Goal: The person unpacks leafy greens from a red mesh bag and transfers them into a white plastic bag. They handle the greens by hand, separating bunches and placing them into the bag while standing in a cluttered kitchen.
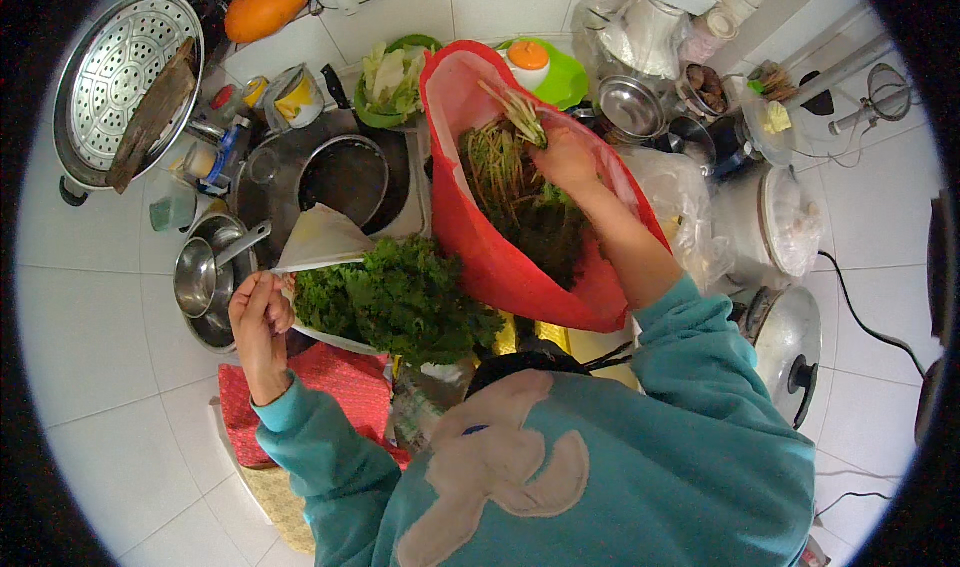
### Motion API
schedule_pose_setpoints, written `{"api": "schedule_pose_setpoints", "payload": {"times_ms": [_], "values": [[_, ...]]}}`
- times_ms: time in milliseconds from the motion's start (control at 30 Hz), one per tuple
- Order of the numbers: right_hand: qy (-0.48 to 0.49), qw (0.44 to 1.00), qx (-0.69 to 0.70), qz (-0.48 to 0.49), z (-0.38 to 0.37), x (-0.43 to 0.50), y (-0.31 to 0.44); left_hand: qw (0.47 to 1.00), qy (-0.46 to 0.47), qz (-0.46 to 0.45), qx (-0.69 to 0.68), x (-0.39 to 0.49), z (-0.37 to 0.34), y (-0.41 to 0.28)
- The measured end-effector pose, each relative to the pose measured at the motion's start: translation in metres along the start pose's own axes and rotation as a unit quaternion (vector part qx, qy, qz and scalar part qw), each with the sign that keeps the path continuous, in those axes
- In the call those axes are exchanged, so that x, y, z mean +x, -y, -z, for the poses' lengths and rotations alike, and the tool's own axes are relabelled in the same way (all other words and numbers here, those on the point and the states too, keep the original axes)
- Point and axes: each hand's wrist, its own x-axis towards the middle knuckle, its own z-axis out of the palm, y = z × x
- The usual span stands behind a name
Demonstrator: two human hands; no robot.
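My right hand (pixel 568 156) reaches into a large red bag (pixel 480 226) with a pale lining. Its fingers are closed around a small bunch of pale green stems (pixel 517 115). More leafy greens with long stems (pixel 493 160) lie inside the bag below it. My left hand (pixel 259 308) pinches the edge of a white sheet or bag (pixel 326 235); which of the two, I cannot tell. Beside that hand, a heap of dark green curly leaves (pixel 397 293) rests on something white, mostly hidden under the leaves.
A dark pan (pixel 345 184) sits in the sink area (pixel 255 169). Behind it stands a green basket of pale leaves (pixel 390 83). Metal bowls (pixel 630 107) and a lidded white pot (pixel 776 214) stand right. A saucepan (pixel 196 278) lies left, below a perforated steamer (pixel 124 79).
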Motion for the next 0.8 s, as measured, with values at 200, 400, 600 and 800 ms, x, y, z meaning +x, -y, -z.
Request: {"api": "schedule_pose_setpoints", "payload": {"times_ms": [200,400,600,800], "values": [[0.047,0.951,0.255,0.169,0.047,-0.016,0.021,1.000,0.019,0.001,-0.010,0.002,-0.001,0.001],[0.037,0.909,0.331,0.250,0.098,-0.023,0.043,1.000,0.021,-0.007,-0.008,0.001,0.000,0.002],[0.001,0.901,0.403,0.162,0.108,-0.024,0.054,1.000,0.004,-0.007,0.002,-0.001,-0.002,0.001],[-0.059,0.902,0.409,0.128,0.128,-0.028,0.066,0.999,-0.016,-0.027,-0.026,0.005,-0.004,-0.002]]}}
